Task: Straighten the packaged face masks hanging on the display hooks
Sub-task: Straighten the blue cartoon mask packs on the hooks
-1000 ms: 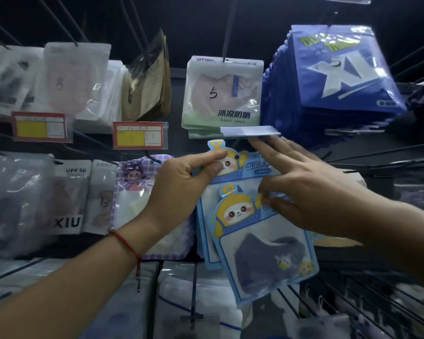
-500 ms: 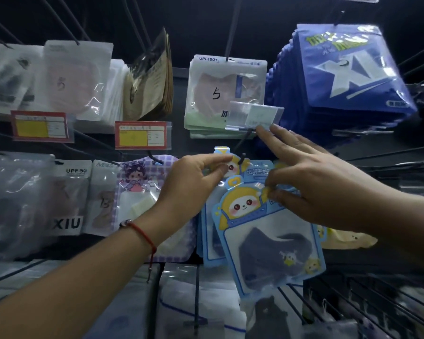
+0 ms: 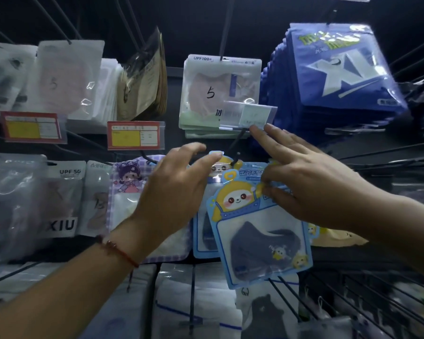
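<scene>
A blue cartoon mask pack [image 3: 262,243] with a dark mask inside hangs tilted, its bottom swung to the right, in front of another blue pack [image 3: 203,241]. Both sit below a black hook [image 3: 236,152]. My right hand [image 3: 306,184] pinches the front pack's top right edge between thumb and fingers, while its index finger reaches up to the clear price tag holder [image 3: 249,113]. My left hand [image 3: 174,192] hovers just left of the packs with its fingers spread, holding nothing.
A purple-check cartoon pack [image 3: 127,184] hangs behind my left hand. Above hang a white-green UPF100+ pack [image 3: 206,94] and a thick stack of blue XL packs [image 3: 340,77]. Red price tags [image 3: 135,135] sit at the left. Bare wire hooks [image 3: 353,297] jut out at the lower right.
My left hand has let go of the packs' tops and opened. The front blue pack has shifted right and down a little. The clear price tag holder has flipped up to face me.
</scene>
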`<action>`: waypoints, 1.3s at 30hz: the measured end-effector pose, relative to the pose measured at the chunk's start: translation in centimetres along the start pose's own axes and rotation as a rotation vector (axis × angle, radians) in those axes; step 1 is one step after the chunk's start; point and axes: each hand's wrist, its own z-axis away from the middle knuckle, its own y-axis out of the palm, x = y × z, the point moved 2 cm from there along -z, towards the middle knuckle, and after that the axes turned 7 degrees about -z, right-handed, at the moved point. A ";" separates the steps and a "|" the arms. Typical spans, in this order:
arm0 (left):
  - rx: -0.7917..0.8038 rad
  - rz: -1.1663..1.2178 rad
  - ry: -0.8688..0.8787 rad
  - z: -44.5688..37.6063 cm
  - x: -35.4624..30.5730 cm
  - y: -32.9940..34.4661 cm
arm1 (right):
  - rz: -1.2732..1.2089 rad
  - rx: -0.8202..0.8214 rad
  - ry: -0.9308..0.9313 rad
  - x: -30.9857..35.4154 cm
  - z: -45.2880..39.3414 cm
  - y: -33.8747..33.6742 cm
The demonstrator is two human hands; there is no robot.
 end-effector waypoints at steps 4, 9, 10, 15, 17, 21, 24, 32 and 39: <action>0.108 0.224 -0.067 1.2 -2.0 -2.8 | -0.014 -0.028 -0.007 0.0 0.0 0.4; 0.197 0.456 -0.122 1.9 -3.1 -2.3 | -0.005 -0.102 -0.014 0.1 0.0 1.2; 0.166 0.441 -0.105 1.8 -3.0 -2.2 | 0.002 -0.116 -0.014 0.2 0.0 1.3; 0.069 0.358 -0.083 0.6 -2.1 -1.9 | 0.026 -0.147 -0.002 0.1 0.0 1.5; 0.048 0.359 -0.094 0.0 -1.8 -1.7 | 0.038 -0.142 0.015 0.1 0.1 1.3; 0.044 0.366 -0.117 -0.9 -1.3 -0.9 | 0.046 -0.119 0.034 0.1 0.2 1.2; 0.076 0.358 -0.160 -1.2 -0.9 -0.1 | 0.055 -0.111 0.030 0.1 0.3 1.3; 0.150 0.101 -0.095 -2.0 -0.2 1.4 | 0.045 -0.102 0.024 0.1 0.5 1.7; 0.160 -0.306 -0.023 -0.2 -0.1 2.9 | 0.006 0.012 0.093 -0.2 2.1 3.0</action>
